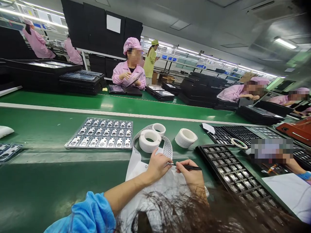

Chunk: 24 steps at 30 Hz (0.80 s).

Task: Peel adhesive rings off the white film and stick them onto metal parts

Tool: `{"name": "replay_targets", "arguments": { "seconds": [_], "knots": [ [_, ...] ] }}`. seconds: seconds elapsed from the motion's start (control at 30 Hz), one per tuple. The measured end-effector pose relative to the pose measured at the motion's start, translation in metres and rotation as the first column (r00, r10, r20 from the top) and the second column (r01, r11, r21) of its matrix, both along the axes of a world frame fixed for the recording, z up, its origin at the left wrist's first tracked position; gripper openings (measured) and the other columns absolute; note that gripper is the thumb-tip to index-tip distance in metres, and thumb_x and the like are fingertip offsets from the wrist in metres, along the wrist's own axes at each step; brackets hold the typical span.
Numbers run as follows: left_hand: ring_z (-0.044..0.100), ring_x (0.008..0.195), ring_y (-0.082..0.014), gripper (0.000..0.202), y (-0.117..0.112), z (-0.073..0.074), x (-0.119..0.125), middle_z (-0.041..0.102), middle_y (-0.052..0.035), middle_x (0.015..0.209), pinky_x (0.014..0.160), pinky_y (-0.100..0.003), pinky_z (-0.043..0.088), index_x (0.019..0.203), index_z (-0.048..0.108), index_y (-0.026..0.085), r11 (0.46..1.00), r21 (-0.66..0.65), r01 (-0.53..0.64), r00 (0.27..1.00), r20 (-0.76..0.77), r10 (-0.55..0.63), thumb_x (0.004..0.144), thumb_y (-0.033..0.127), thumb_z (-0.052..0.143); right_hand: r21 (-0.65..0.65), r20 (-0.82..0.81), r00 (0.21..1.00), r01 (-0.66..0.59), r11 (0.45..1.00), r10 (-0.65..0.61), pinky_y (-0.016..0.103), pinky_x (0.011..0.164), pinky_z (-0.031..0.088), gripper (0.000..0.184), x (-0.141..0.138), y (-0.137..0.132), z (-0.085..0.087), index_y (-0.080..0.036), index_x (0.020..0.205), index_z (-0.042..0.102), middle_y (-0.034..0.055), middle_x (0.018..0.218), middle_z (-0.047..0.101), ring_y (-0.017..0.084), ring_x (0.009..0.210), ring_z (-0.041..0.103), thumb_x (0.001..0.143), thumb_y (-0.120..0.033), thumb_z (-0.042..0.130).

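My right hand grips black tweezers, whose tip points left toward my left fingertips. My left hand is closed in a pinch beside that tip. A small dark ring shows at its fingertips, but what it holds is too small to make out. Both hands are over white paper. Just beyond them stands a roll of white tape, with a strip printed with small black rings curling around it. Two more white rolls stand nearby, one behind and another to the right.
A clear tray of metal-looking parts lies left on the green bench. Right of my hands is a black compartment tray. A neighbour's hand works at far right. People in pink sit across the bench near stacked black trays.
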<state>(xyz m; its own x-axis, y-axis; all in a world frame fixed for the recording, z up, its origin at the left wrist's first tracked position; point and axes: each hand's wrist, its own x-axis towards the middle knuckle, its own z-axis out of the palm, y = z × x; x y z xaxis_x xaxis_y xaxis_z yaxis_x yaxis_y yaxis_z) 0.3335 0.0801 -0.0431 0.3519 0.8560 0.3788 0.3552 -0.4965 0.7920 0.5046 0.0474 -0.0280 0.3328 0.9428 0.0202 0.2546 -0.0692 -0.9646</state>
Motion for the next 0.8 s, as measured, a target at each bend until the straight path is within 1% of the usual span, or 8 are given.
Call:
{"name": "replay_targets", "arguments": {
  "seconds": [0.13,0.27,0.4,0.5,0.6,0.7,0.8],
  "knots": [
    [0.069,0.092,-0.0255,0.014,0.003,-0.006,0.002,0.077,0.0001,0.086,0.125,-0.054,0.021,0.082,0.073,0.029,1.0,0.024,-0.017,1.0,-0.024,0.018,0.079,0.015,0.073,-0.005,-0.017,1.0,0.009,1.0,-0.009,0.041,0.06,0.05,0.034,0.0,0.003,-0.005,-0.026,0.059,0.068,0.0098,0.063,0.068,0.025,0.057,0.067,0.049,-0.054,0.084],
    [0.069,0.091,-0.0235,0.012,0.004,-0.01,0.003,0.077,0.0014,0.085,0.124,-0.056,0.024,0.082,0.073,0.028,0.997,0.067,-0.032,0.997,-0.071,0.037,0.079,0.017,0.074,0.019,-0.016,1.0,0.015,1.0,-0.014,0.036,0.059,0.052,0.034,-0.002,0.003,-0.01,-0.025,0.063,0.068,0.0089,0.064,0.069,0.023,0.057,0.068,0.054,-0.053,0.085],
    [0.069,0.093,-0.0212,0.009,0.003,-0.009,0.003,0.077,0.0019,0.087,0.124,-0.055,0.025,0.087,0.073,0.027,0.994,0.103,-0.036,0.99,-0.134,0.049,0.082,0.018,0.071,0.039,-0.031,0.999,0.033,0.999,-0.032,0.032,0.057,0.055,0.036,-0.004,0.003,-0.014,-0.023,0.066,0.066,0.0058,0.065,0.069,0.022,0.057,0.068,0.056,-0.053,0.084],
    [0.069,0.095,-0.0209,0.012,0.002,-0.009,0.002,0.077,0.0021,0.089,0.124,-0.054,0.026,0.091,0.073,0.027,0.993,0.11,-0.035,0.982,-0.179,0.054,0.083,0.018,0.071,0.064,-0.057,0.997,0.063,0.996,-0.06,0.03,0.058,0.057,0.038,-0.007,0.002,-0.015,-0.021,0.069,0.064,0.0028,0.065,0.069,0.021,0.059,0.069,0.06,-0.054,0.081],
    [0.07,0.097,-0.021,0.016,0.001,-0.009,0.002,0.078,0.0029,0.092,0.124,-0.056,0.026,0.094,0.072,0.028,0.992,0.117,-0.034,0.973,-0.222,0.06,0.082,0.018,0.072,0.081,-0.096,0.993,0.076,0.994,-0.068,0.027,0.056,0.058,0.04,-0.01,0.0,-0.014,-0.019,0.068,0.063,0.0023,0.063,0.069,0.022,0.06,0.07,0.059,-0.053,0.081],
    [0.07,0.099,-0.0228,0.018,0.001,-0.005,0.001,0.079,0.0021,0.096,0.121,-0.059,0.031,0.096,0.071,0.028,0.99,0.141,-0.012,0.962,-0.27,0.05,0.08,0.021,0.075,0.11,-0.133,0.986,0.114,0.987,-0.099,0.026,0.052,0.057,0.041,-0.014,-0.001,-0.01,-0.018,0.065,0.063,0.0028,0.059,0.067,0.021,0.054,0.068,0.055,-0.052,0.083],
    [0.07,0.103,-0.026,0.03,-0.001,0.006,-0.003,0.078,-0.0023,0.103,0.116,-0.061,0.038,0.105,0.069,0.027,0.981,0.189,0.033,0.948,-0.318,0.029,0.077,0.025,0.08,0.156,-0.173,0.975,0.166,0.974,-0.138,0.025,0.049,0.056,0.039,-0.018,-0.003,-0.001,-0.018,0.064,0.063,0.0025,0.056,0.066,0.021,0.051,0.066,0.051,-0.048,0.085]
  ]
}}
